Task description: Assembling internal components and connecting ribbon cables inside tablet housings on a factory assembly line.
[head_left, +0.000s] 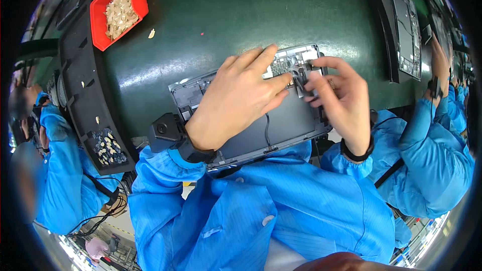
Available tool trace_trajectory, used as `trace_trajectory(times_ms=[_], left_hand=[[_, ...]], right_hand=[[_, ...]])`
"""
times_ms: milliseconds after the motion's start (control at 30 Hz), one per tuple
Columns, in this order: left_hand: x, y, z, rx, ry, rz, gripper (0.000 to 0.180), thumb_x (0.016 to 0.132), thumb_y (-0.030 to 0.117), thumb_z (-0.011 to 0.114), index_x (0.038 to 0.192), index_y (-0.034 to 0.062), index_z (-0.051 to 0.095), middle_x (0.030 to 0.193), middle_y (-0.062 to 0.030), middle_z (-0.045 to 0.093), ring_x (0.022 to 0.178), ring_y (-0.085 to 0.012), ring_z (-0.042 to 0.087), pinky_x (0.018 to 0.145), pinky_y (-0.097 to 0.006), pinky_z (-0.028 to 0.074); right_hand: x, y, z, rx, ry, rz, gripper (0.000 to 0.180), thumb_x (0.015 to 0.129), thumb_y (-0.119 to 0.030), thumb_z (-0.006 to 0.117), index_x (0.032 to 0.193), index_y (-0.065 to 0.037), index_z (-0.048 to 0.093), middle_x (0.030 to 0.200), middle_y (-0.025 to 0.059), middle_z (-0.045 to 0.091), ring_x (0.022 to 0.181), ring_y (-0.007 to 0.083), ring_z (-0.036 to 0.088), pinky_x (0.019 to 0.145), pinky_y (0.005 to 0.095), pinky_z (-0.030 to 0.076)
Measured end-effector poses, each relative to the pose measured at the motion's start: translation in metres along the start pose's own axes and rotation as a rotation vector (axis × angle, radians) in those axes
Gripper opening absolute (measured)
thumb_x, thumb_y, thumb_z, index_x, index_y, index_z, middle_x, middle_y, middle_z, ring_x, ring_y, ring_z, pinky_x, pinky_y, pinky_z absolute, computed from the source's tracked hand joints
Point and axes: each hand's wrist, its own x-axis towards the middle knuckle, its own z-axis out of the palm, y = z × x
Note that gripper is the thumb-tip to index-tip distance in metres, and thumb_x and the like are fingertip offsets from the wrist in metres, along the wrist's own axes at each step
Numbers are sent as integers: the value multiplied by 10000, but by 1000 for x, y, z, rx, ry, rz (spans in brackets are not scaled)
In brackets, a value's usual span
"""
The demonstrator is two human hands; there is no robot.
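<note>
An opened flat electronic device (296,125), like a laptop or tablet casing, lies in front of me at the near table edge. Grey panels fill its near part, and a black cable (267,130) runs down across them. My left hand (238,90) rests across the device with its fingers stretched out, the tips beside the circuit board (305,54) at the far right part. Over that board's right end is my right hand (346,95), fingers curled and thumb close to the index finger. Whatever sits between them is too small to name. Dark strips lie just below these fingertips.
A red bin (95,27) of small pale pieces stands far left on the green table (201,10). Beside it runs a long black tray (83,105) with more pieces. Another opened device (404,30) leans at the right. People in blue work on both sides.
</note>
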Motion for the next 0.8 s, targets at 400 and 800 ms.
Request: trace_trajectory(times_ms=[400,800], left_hand=[[21,32,27,-298,148,48,281,855,141,823,1129,82,799,973,-43,778,950,-217,721,887,-389,480],[27,38,22,-134,19,132,204,827,154,841,1024,111,807,962,17,719,924,-179,669,846,-355,428]], right_hand=[[6,25,-27,260,40,-141,200,1023,-49,707,1187,60,668,997,119,775,891,134,748,747,247,620],[8,64,-47,139,176,-190,169,1000,-62,742,1119,52,705,1028,84,765,920,99,710,834,240,557]])
